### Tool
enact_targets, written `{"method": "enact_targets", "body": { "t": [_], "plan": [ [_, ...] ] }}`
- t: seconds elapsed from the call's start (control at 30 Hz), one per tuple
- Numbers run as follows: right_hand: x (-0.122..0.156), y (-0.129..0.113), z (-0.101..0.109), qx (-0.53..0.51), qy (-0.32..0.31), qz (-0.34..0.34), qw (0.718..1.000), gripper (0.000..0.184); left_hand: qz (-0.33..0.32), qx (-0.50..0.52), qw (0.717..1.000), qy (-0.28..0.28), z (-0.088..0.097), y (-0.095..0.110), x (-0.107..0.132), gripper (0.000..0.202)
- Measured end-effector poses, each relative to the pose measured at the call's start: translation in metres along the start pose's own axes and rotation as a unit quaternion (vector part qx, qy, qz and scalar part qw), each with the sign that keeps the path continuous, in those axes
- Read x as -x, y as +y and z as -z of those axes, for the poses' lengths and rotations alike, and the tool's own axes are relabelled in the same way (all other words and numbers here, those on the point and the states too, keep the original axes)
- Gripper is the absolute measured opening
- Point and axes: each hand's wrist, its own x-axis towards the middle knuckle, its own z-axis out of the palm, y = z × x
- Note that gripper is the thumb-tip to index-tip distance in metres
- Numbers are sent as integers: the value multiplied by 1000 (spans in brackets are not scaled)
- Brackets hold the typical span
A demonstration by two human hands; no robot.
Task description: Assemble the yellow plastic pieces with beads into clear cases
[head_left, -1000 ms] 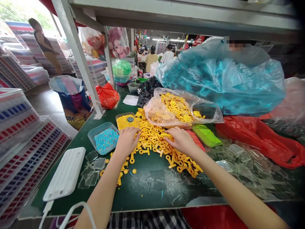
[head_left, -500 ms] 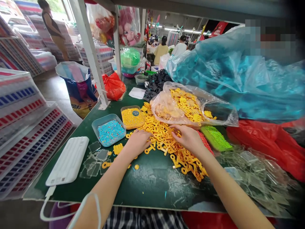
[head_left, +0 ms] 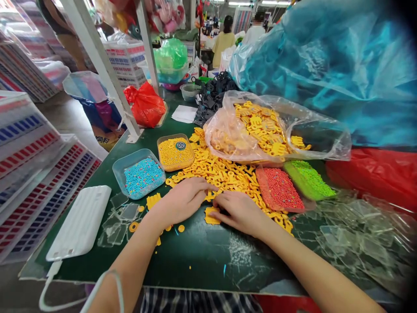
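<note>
My right hand [head_left: 239, 213] is low over the green tabletop, its fingers curled and its thumb on a flat yellow plastic piece [head_left: 212, 217]. Just to the left, my left hand [head_left: 184, 200] reaches over the near edge of a heap of small yellow plastic parts [head_left: 224, 174], fingers stretched out and nothing visible in them. The fingertips of both hands almost meet. Several of the heaped parts have ring ends. A flat yellow piece with finger-like prongs [head_left: 153, 201] lies beside my left wrist.
Trays of blue beads [head_left: 143, 176], yellow beads [head_left: 176, 153], red beads [head_left: 280, 189] and green beads [head_left: 309, 178] ring the heap. Clear plastic pieces [head_left: 361, 234] lie right. A white power bank [head_left: 80, 221] is left; behind are an open bag of yellow parts [head_left: 260, 130] and a metal post [head_left: 104, 65].
My right hand has come down and left from the heap onto the flat yellow piece, uncovering the red bead tray. My left hand has shifted slightly toward it. The camera view has tilted down.
</note>
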Motion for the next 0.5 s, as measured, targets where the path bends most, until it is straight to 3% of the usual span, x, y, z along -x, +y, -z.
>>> {"method": "enact_targets", "body": {
  "t": [0.23,0.37,0.5],
  "plan": [
    [7,-2,11,109,-13,45,993,51,6,-51,999,-6,-1,-8,-6,31],
    [7,-5,7,125,-28,56,990,44,41,-39,998,-29,4,-7,-5,20],
    [6,-7,7,113,-41,44,992,28,71,-9,992,-105,3,-2,-2,34]
  ]
}}
